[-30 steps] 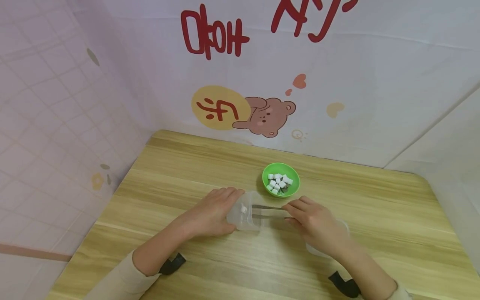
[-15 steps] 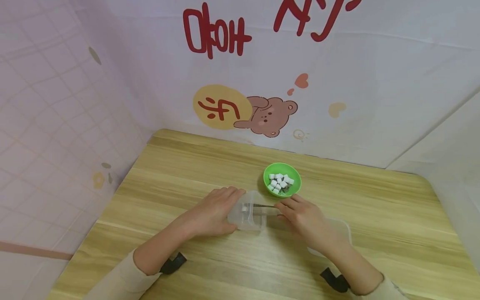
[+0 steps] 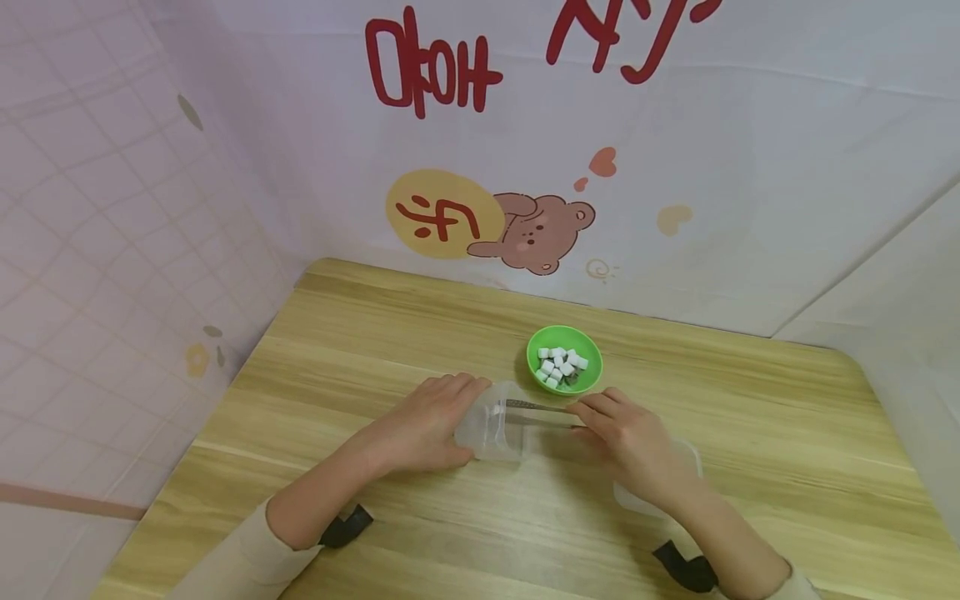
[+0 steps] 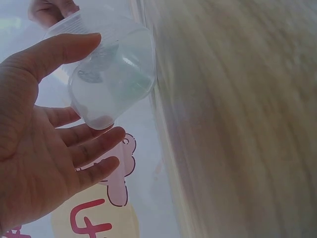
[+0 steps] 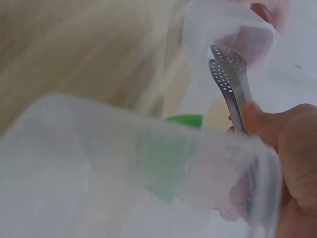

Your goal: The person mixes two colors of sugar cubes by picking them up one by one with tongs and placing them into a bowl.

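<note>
My left hand (image 3: 431,421) grips the base of a clear plastic container (image 3: 480,437), tipped sideways with its mouth toward the right. In the left wrist view the thumb (image 4: 67,52) lies on one side of it and fingers on the other. Metal tongs (image 3: 534,406) are in my right hand (image 3: 630,442), their tips at the container's mouth. The right wrist view shows the perforated tips (image 5: 230,62) slightly apart, and I see nothing between them. Behind the hands stands a green bowl (image 3: 562,335) holding several white cubes (image 3: 557,367) and something greyish.
A second clear plastic piece (image 3: 693,467), perhaps a container or lid, lies partly under my right forearm. It looms blurred in the right wrist view. The wooden table (image 3: 360,325) meets a white printed cloth wall (image 3: 712,275) at the back.
My right hand pushes the tongs left into the container, then draws them back right. The white cube seen inside the container earlier is no longer visible there. My left hand stays put.
</note>
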`<move>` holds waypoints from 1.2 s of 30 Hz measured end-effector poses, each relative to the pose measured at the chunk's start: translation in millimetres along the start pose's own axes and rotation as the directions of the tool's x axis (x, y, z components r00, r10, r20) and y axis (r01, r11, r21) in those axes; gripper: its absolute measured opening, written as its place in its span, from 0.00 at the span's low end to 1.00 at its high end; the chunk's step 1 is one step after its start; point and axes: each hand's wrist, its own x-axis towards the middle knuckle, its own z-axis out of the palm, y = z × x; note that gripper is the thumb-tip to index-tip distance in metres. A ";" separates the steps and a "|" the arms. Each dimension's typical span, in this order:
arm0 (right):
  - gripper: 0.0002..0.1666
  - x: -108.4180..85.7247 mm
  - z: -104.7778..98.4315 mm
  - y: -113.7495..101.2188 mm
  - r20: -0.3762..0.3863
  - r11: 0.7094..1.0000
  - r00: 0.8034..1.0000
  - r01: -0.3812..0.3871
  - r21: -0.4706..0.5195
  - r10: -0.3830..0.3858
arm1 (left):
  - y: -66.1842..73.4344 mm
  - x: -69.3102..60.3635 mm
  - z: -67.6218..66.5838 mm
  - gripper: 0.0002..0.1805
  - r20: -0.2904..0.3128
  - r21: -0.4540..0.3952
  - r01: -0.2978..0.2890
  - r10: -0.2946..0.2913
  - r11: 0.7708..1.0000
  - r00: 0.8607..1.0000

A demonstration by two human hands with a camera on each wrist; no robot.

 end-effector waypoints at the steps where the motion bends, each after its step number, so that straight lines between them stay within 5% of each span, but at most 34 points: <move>1: 0.20 -1.7 -3.3 1.2 -0.008 1.000 1.000 -0.004 0.002 0.004 | 0.1 0.1 -0.3 0.49 0.001 0.001 0.000 0.000 1.000 1.000; 4: 0.13 -5.8 -12.6 4.9 -0.045 1.000 0.999 -0.013 0.021 0.014 | -0.1 0.6 -0.8 0.48 -0.001 0.004 -0.003 0.003 1.000 1.000; 8: 0.29 -8.6 -21.9 8.1 -0.087 0.999 0.996 -0.032 0.034 0.035 | -0.2 0.5 -2.0 0.48 -0.005 -0.006 -0.008 0.008 1.000 1.000; 24: 0.30 -10.7 -56.8 37.3 -0.200 0.994 0.974 -0.096 0.043 0.103 | 3.9 11.0 -12.1 0.51 0.024 -0.031 -0.004 0.005 1.000 1.000; 27: 0.31 -13.5 -60.2 46.9 -0.202 0.993 0.972 -0.117 0.021 0.119 | 3.8 13.0 -12.6 0.50 0.038 -0.013 0.000 0.000 1.000 0.999; 31: 0.15 -16.7 -59.6 56.1 -0.175 0.989 0.974 -0.146 0.008 0.145 | 0.2 11.4 -11.8 0.49 0.040 0.007 0.007 -0.007 1.000 0.999; 36: 0.24 -19.8 -57.2 64.7 -0.147 0.983 0.973 -0.182 -0.027 0.177 | -4.1 9.6 -10.4 0.49 0.024 0.018 -0.012 0.011 1.000 1.000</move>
